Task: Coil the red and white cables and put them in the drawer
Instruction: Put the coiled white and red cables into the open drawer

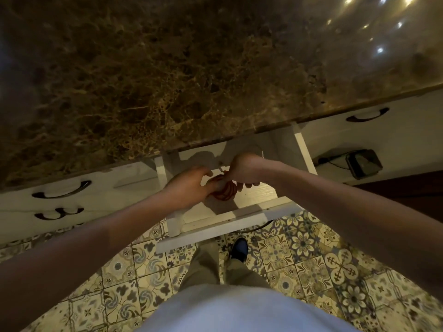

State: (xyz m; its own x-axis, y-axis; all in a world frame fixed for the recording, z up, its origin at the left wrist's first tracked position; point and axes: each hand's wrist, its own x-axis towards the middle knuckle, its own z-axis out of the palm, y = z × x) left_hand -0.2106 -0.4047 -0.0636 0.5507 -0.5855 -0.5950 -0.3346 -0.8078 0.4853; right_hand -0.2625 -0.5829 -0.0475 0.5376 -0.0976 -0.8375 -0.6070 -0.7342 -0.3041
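Seen from above, the left hand (191, 182) and right hand (243, 167) both grip a coiled red cable (226, 194) over an open white wooden drawer (239, 220) below a brown marble table (167, 80).

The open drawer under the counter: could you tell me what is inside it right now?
Over the drawer, both hands hold a coiled red cable: left hand, right hand. Pale drawer bottom shows around them. The hands and their shadows cover the rest; no white cable is discernible.
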